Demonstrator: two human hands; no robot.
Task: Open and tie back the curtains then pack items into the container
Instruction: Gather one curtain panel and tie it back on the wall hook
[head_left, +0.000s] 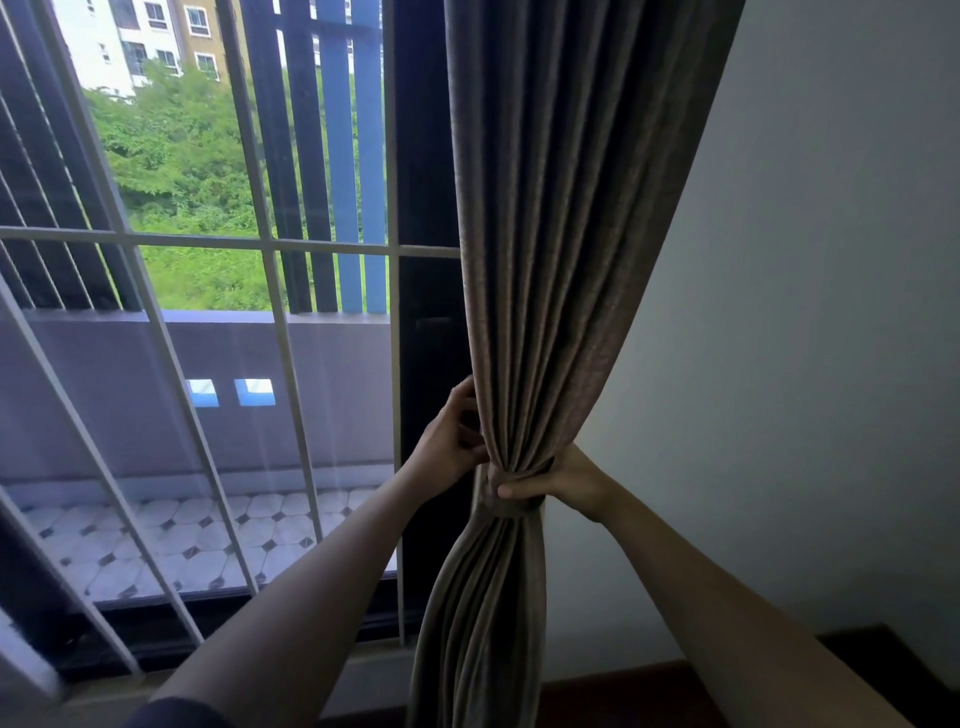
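The curtain (561, 260) hangs bunched beside the wall (805, 312), right of the window (208, 291). The right hand (563, 480) squeezes the tie band (511, 506) round it. The left hand (452, 441) pinches the edge folds. Pull the band snug (tuck stray folds in first).

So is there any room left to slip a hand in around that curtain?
Yes: beside the bare wall, right of the curtain, and along the dark door frame between curtain and window bars. It is crowded at the gathered waist, where the left hand holds the curtain's edge and the right hand grips the tie-back.
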